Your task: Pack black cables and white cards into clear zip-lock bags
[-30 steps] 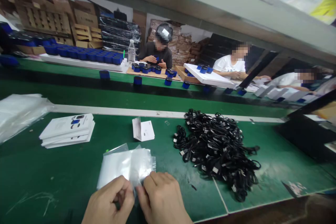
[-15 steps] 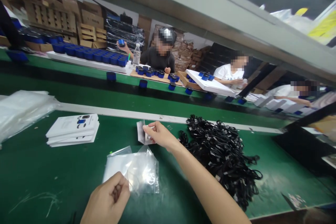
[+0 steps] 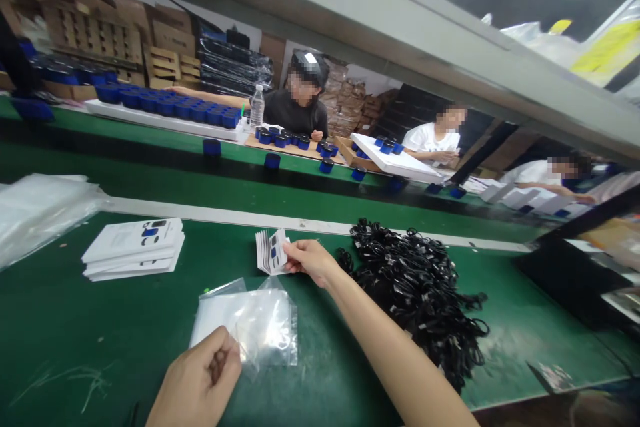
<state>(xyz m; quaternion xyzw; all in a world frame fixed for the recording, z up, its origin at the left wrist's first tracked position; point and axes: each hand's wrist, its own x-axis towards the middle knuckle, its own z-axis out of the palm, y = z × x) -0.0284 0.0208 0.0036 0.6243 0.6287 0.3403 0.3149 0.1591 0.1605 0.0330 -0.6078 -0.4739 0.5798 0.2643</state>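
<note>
My right hand [image 3: 310, 259] reaches forward and pinches a small white leaflet with a blue print off the little stack of folded leaflets [image 3: 270, 252]. Down near the front edge, my left hand [image 3: 197, 383] is closed on the corner of a clear plastic bag from the pile of clear plastic bags [image 3: 250, 327]. Just right of my right forearm lies a big heap of coiled black cables [image 3: 417, 290] on the green table [image 3: 75, 340].
A stack of white printed booklets [image 3: 134, 248] lies at the left, with a heap of clear plastic film [image 3: 35, 210] beyond it. Past the conveyor belt [image 3: 250, 177] three people sit among blue round speakers [image 3: 170, 107], a water bottle [image 3: 257, 107] and white trays [image 3: 395, 157]. A grey shelf [image 3: 400, 20] hangs overhead.
My right hand left the plastic bags, reached forward to the leaflet stack and has now lifted one leaflet. My left hand stayed closed on the bag. A person opposite stretched an arm over the blue speakers.
</note>
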